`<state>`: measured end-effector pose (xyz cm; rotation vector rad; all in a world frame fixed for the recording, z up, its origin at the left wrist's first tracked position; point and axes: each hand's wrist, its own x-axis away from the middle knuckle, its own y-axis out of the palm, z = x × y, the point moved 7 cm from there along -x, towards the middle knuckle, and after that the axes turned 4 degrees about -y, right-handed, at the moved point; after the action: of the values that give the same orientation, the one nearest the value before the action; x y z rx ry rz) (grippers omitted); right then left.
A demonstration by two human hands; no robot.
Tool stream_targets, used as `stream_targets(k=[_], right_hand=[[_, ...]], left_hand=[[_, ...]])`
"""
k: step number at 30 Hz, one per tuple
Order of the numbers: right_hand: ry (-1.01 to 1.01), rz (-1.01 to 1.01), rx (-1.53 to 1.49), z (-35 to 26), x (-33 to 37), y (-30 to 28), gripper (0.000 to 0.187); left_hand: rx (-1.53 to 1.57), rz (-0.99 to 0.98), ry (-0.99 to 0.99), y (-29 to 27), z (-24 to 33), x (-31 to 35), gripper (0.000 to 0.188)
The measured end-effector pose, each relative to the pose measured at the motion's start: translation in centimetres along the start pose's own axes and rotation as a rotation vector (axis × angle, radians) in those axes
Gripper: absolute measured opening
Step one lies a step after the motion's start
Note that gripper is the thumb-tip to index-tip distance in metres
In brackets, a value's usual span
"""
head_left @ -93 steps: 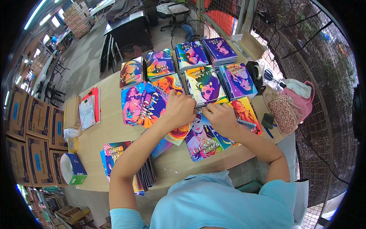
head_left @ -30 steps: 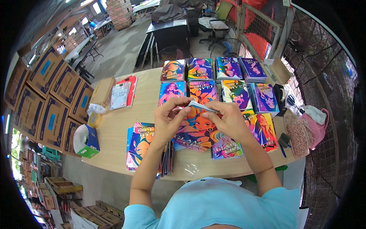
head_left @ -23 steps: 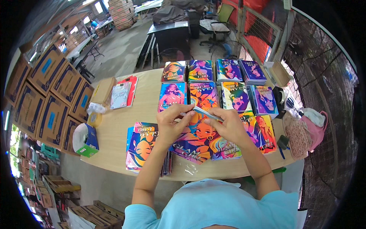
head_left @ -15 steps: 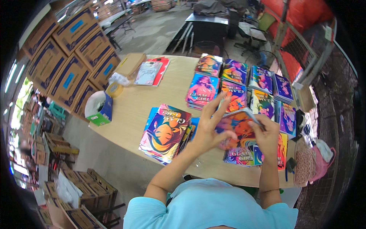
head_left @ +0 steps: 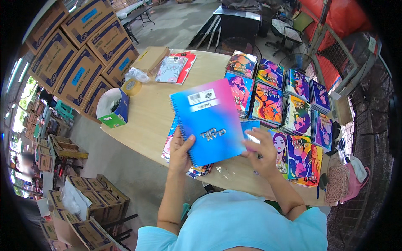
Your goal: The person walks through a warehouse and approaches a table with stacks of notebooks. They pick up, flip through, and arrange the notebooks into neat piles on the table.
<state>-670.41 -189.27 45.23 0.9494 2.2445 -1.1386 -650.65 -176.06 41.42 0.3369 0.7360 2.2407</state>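
Observation:
A spiral notebook (head_left: pixel 211 113) is tilted up in front of me, its blue-and-pink back cover facing me and its coil along the left edge. My left hand (head_left: pixel 181 152) grips it at the lower left, thumb on the cover. At its lower right edge is my right hand (head_left: pixel 264 154), fingers curved and apart, slightly blurred; whether the tips touch the cover is hard to see. Partly hidden behind the held notebook is a stack of notebooks (head_left: pixel 167 144). To the right, bright illustrated notebooks (head_left: pixel 268 102) lie in rows of stacks on the table (head_left: pixel 142 125).
At the table's left stand a blue-and-green open box (head_left: pixel 119 111), a tape roll (head_left: pixel 132 87) and a flat brown carton (head_left: pixel 150 60). Silver and red notebooks (head_left: pixel 171 70) lie beside them. Large cartons (head_left: pixel 79 73) are piled beyond the left edge. A pink bag (head_left: pixel 356 182) sits at the right corner.
The notebook has turned, so its blue-and-pink back shows, and has moved left. My left hand has closed on its coil side; my right hand has loosened at the other edge. The view has shifted slightly.

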Motion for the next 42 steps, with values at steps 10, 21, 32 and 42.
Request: stream_targets(k=[10, 21, 32, 42], right_hand=[[0.705, 0.094, -1.268, 4.9, 1.5, 3.9, 0.052], [0.185, -0.642, 0.664, 20.9, 4.6, 14.5, 0.041], [0.559, -0.781, 0.69, 23.5, 2.1, 14.5, 0.018], [0.582, -0.183, 0.37, 15.2, -1.7, -1.8, 0.036]], left_hand=[[-0.818, -0.201, 0.845, 3.2, 12.0, -0.2, 0.025], [-0.039, -0.155, 0.042, -5.9, 3.1, -2.9, 0.012], [-0.066, -0.383, -0.128, -7.0, 2.2, -4.0, 0.051], [-0.416, -0.189, -0.051, -4.7, 3.7, -3.4, 0.081]])
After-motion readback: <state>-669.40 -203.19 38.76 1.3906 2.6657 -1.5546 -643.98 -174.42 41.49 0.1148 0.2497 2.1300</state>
